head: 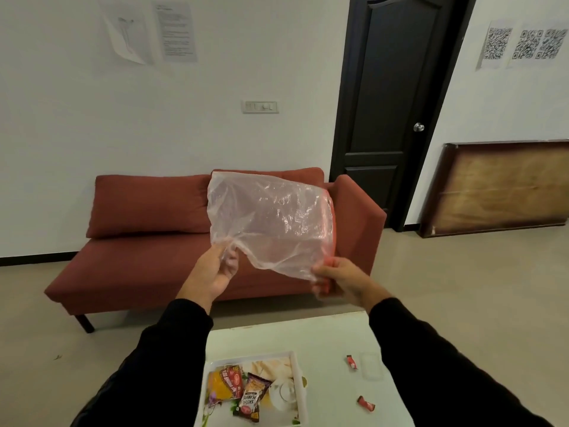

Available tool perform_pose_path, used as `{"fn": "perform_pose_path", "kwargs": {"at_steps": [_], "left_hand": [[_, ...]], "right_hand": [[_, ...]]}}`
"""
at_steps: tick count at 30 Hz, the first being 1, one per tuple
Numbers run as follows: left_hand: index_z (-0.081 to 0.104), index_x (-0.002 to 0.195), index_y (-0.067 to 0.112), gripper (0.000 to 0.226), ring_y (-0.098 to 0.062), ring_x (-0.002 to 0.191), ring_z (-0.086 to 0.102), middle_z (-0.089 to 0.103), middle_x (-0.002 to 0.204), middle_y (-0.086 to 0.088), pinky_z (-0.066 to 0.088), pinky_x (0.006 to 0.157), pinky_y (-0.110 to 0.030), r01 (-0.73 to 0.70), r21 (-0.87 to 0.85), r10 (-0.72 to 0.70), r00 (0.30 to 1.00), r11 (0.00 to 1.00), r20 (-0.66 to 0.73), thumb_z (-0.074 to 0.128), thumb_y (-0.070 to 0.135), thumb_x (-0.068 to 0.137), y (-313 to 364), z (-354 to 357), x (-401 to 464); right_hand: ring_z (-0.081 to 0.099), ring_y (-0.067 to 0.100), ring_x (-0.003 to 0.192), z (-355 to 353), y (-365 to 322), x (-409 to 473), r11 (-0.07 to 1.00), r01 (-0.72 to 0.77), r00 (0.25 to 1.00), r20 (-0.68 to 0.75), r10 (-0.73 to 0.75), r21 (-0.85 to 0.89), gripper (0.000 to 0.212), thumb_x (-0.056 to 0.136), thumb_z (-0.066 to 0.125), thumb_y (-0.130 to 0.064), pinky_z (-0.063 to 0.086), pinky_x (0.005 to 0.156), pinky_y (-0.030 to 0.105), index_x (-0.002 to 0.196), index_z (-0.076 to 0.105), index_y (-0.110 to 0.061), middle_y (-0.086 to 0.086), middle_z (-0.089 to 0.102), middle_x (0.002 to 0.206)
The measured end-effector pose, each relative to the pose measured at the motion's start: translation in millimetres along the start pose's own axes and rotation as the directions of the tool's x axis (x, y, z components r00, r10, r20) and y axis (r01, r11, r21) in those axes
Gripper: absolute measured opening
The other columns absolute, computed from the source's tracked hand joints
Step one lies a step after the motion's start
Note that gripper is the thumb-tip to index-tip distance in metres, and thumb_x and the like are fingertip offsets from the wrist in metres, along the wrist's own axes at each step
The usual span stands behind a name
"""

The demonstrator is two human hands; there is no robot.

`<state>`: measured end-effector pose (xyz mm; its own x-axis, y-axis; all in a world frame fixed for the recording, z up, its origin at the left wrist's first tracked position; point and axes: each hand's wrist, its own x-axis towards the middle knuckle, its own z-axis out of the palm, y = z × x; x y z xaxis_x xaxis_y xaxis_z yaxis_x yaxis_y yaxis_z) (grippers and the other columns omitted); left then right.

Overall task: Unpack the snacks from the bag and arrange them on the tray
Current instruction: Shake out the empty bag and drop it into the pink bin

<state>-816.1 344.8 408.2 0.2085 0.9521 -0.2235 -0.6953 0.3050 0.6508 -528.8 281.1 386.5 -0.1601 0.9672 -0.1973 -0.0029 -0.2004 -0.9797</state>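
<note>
Two hands hold a clear plastic bag (271,223) up in the air above the far edge of a white table (326,337), in front of a red sofa (147,241). The left hand (215,272) pinches the bag's lower left edge between thumb and fingers, and the right hand (338,280) grips the lower right corner, where a red strip runs along the bag's side. The bag looks slack and see-through, with nothing visible inside it. Both arms wear black sleeves.

Below, on the table, sits a white tray (300,386) with a printed floral base. Two snack packets lie in it, touching: a yellow and red packet (226,386) at the left and a dark packet marked salted peanuts (252,399) just to its right, tilted. Two small red wrapped sweets lie on the bare table right of the tray, well apart from each other: one (351,362) nearer the far edge, the other (366,403) closer to the person. A faint clear item lies beside the farther sweet; what it is cannot be told.

A dark door (397,103) stands behind the sofa, and a wooden board (498,189) leans against the right wall.
</note>
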Motion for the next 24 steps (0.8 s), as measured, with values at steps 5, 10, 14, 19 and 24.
{"fn": "perform_pose_path", "kwargs": {"at_steps": [5, 10, 14, 19, 24], "left_hand": [[0.066, 0.102, 0.011, 0.049, -0.011, 0.063, 0.064, 0.069, 0.076, -0.001, 0.047, 0.046, -0.019, -0.038, 0.746, -0.024, 0.997, 0.665, 0.072, 0.086, 0.034, 0.063, 13, -60, -10], [0.06, 0.123, 0.009, 0.078, -0.027, 0.092, 0.072, 0.075, 0.099, -0.012, 0.06, 0.068, -0.033, 0.002, 0.821, -0.115, 0.99, 0.57, 0.078, 0.087, 0.043, 0.058, -7, -69, -14], [0.009, 0.152, 0.034, 0.127, -0.031, 0.133, 0.045, 0.042, 0.15, -0.003, 0.039, 0.106, -0.054, -0.098, 0.763, 0.093, 0.994, 0.639, 0.05, 0.076, 0.075, 0.052, 2, -63, -17], [-0.009, 0.154, 0.025, 0.155, -0.024, 0.144, 0.025, 0.018, 0.161, -0.006, 0.026, 0.112, -0.042, -0.332, 0.669, 0.355, 0.929, 0.665, 0.108, 0.066, 0.091, 0.034, 41, -44, -16], [0.016, 0.154, 0.024, 0.134, -0.012, 0.126, 0.046, 0.046, 0.148, 0.001, 0.032, 0.101, -0.035, -0.199, 0.842, -0.072, 0.96, 0.502, 0.27, 0.078, 0.074, 0.047, 11, -11, -3]], "right_hand": [[0.066, 0.017, 0.057, -57, -46, -2, 0.961, 0.018, 0.986, -0.154, -0.063, -0.275, 0.02, 0.077, 0.079, -0.029, 0.058, 0.058, 0.03, 0.085, 0.071, -0.013, 0.005, 0.07, 0.067], [0.068, 0.019, 0.058, -61, -82, 10, 0.873, 0.073, 0.978, -0.135, -0.157, -0.483, 0.01, 0.086, 0.072, -0.02, 0.06, 0.058, 0.031, 0.09, 0.07, -0.011, 0.007, 0.071, 0.071], [0.074, 0.019, 0.077, -56, -114, 9, 0.782, 0.099, 0.985, -0.053, -0.167, -0.615, 0.004, 0.088, 0.066, -0.02, 0.06, 0.062, 0.03, 0.089, 0.069, -0.022, 0.003, 0.074, 0.089], [0.075, 0.02, 0.083, -50, -147, -6, 0.744, 0.152, 0.987, 0.056, -0.152, -0.651, 0.014, 0.09, 0.062, -0.017, 0.062, 0.069, 0.034, 0.085, 0.071, -0.027, 0.002, 0.076, 0.088], [0.074, 0.02, 0.082, -42, -172, -11, 0.708, 0.139, 0.989, 0.134, -0.062, -0.693, 0.015, 0.092, 0.06, -0.007, 0.06, 0.067, 0.032, 0.091, 0.072, -0.017, 0.001, 0.075, 0.087]]}}
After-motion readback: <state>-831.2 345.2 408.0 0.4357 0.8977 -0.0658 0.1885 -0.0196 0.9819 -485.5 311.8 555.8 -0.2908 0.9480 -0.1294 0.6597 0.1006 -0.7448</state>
